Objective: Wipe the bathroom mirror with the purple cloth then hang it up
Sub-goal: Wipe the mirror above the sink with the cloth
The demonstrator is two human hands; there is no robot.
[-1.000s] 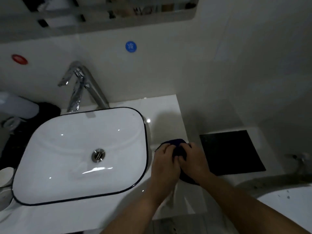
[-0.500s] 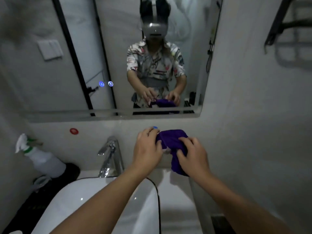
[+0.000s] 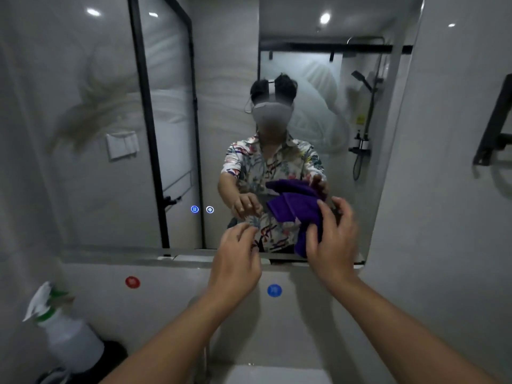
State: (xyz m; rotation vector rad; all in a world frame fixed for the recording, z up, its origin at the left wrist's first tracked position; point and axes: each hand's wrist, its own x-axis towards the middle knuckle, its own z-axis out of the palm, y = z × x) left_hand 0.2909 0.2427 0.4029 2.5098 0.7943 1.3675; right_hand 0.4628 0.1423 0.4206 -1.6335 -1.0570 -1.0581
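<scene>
Small grey-tiled bathroom, wall mirror (image 3: 110,106) above the sink, dim light. Purple cloth (image 3: 297,214) was up in front of the lower right part of the glass, bunched and folded over itself, one tail hanging down toward the mirror's bottom edge. Couldn't tell whether it was already touching the glass. Looked dry-ish and soft, deep violet, no visible dirt.

Right hand (image 3: 333,242) had it: thumb and fingers curled loosely round the cloth's right side, upper fingers partly spread. Left hand (image 3: 235,261) was just beside it, fingers half curled, holding nothing, apart from the cloth.

Progress, my read: early. Cloth in hand and raised, but no wipe marks seen; the pale streaks on the glass looked untouched. Left: the whole wipe, then hanging it up. Black rack (image 3: 496,126) on the right wall was probably the hang spot, well apart from the hands. Spray bottle (image 3: 66,336) stood bottom left, unused.
</scene>
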